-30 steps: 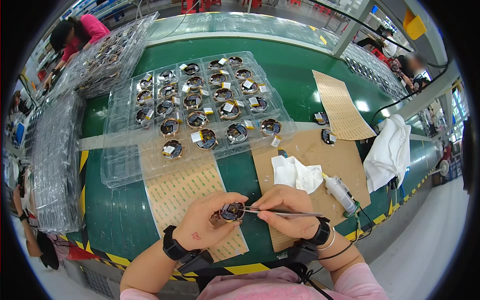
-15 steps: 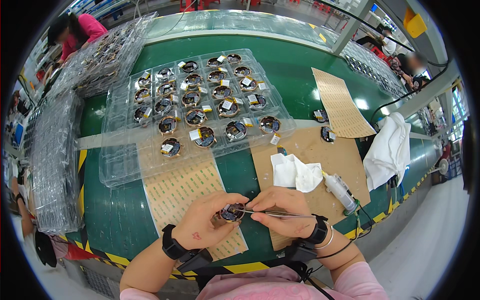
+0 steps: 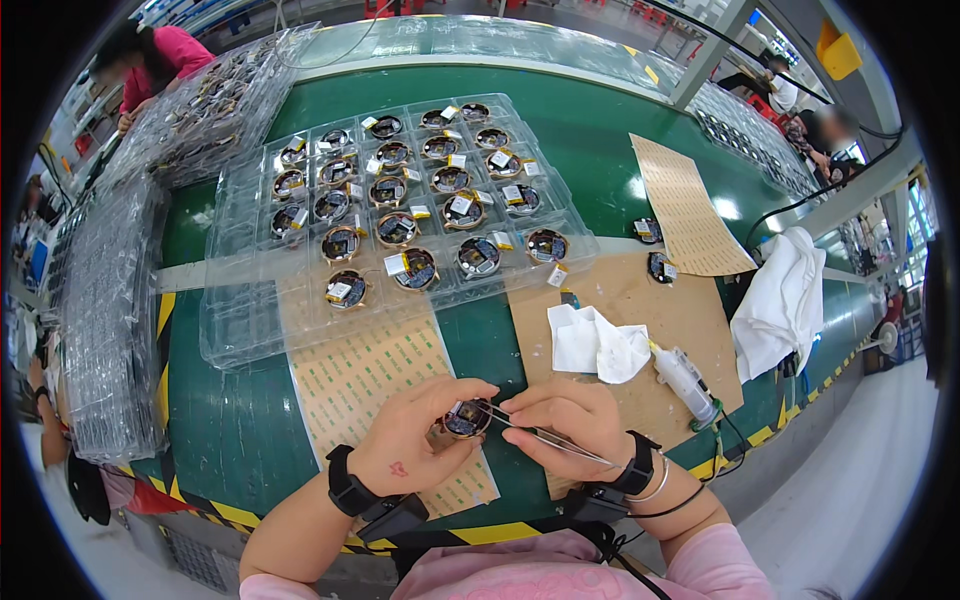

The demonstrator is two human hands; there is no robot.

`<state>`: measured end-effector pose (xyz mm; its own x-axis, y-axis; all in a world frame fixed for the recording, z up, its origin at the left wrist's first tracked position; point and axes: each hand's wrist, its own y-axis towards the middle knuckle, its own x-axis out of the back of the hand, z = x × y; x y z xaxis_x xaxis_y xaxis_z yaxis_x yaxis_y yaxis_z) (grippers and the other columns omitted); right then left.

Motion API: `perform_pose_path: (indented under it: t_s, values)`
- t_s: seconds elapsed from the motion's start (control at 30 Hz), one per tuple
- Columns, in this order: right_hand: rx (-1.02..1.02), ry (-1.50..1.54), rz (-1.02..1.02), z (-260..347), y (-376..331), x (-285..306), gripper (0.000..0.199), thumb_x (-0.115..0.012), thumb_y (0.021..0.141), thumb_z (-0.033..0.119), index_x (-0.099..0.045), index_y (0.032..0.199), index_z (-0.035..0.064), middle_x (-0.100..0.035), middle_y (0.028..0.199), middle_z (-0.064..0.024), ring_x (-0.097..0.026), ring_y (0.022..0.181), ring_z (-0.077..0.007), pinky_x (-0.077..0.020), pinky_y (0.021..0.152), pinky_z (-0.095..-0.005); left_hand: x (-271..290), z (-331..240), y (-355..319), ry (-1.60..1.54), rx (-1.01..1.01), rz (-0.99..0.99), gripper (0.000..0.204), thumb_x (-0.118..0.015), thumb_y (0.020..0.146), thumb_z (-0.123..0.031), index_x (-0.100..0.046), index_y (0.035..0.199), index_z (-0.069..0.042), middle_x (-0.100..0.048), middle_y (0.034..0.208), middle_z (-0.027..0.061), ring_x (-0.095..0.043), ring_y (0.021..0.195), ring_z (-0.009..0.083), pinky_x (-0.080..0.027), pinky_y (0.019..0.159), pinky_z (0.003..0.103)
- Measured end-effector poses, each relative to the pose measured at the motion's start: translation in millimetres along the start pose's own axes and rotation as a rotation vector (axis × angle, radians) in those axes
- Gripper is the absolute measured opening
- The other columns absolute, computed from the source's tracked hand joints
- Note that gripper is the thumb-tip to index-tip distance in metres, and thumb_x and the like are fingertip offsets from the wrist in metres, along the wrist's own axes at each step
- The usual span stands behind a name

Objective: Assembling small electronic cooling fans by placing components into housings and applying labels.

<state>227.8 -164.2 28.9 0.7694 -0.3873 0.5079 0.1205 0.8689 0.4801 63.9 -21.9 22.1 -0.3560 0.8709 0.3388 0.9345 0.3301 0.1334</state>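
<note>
Between the fingers and thumb of my left hand is a round watch case, its dark electronics facing up. My right hand is closed on metal tweezers, whose tips reach the right side of the case. Beyond my hands, a clear plastic tray holds several similar open watch cases, many with small silver batteries on yellow tabs. A sheet of tan adhesive pieces lies partly beneath the tray and my left hand.
To the right, a folded white cloth and a white dispenser bottle lie on brown board. Two loose round modules sit near another tan sheet. A crumpled white cloth lies farther right; stacked clear trays stand left.
The tweezers have tilted more steeply, with their back end lower, and my right hand has turned slightly. My left hand still holds the watch case. The view has shifted a little.
</note>
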Motion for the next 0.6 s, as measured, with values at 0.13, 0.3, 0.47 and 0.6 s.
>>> perform_pose_path:
  t_s: [0.13, 0.3, 0.47, 0.6]
  values:
    - [-0.011, 0.0, 0.001, -0.3, -0.4, -0.8, 0.019, -0.075, 0.07, 0.001, -0.062, 0.084, 0.0036, -0.067, 0.087, -0.0112, -0.065, 0.071, -0.0219, -0.0505, 0.061, -0.0277, -0.1, 1.4, -0.2, 0.011, 0.007, 0.022, 0.044, -0.068, 0.07, -0.001, -0.058, 0.112, -0.007, -0.062, 0.096, 0.0106, -0.062, 0.085, 0.0253, -0.049, 0.072, 0.031]
    - [-0.111, 0.169, 0.002, -7.9, -2.4, 0.6, 0.016, -0.073, 0.072, 0.0, -0.063, 0.084, 0.003, -0.067, 0.087, -0.011, -0.065, 0.074, -0.0212, -0.0507, 0.064, -0.0276, -0.9, 4.3, -0.3, 0.002, -0.029, 0.026, 0.044, -0.069, 0.068, -0.002, -0.059, 0.11, -0.005, -0.062, 0.091, 0.0102, -0.062, 0.082, 0.0227, -0.048, 0.071, 0.03]
    - [-0.183, 0.202, 0.016, -2.6, -0.7, 2.2, 0.013, -0.071, 0.075, -0.001, -0.064, 0.084, 0.0023, -0.067, 0.087, -0.0109, -0.065, 0.078, -0.0202, -0.0508, 0.068, -0.0277, -2.1, 6.1, -1.5, -0.034, 0.003, 0.027, 0.044, -0.069, 0.068, -0.003, -0.059, 0.11, -0.005, -0.062, 0.091, 0.01, -0.062, 0.08, 0.0213, -0.048, 0.07, 0.029]
    - [-0.339, 0.351, 0.027, -0.6, -1.2, 3.6, 0.009, -0.069, 0.078, -0.001, -0.063, 0.085, 0.0009, -0.067, 0.087, -0.0116, -0.065, 0.081, -0.019, -0.0511, 0.07, -0.0276, -0.2, 4.5, -1.5, -0.013, -0.031, 0.039, 0.044, -0.07, 0.068, -0.003, -0.059, 0.11, -0.005, -0.062, 0.091, 0.0097, -0.062, 0.08, 0.0211, -0.048, 0.07, 0.029]
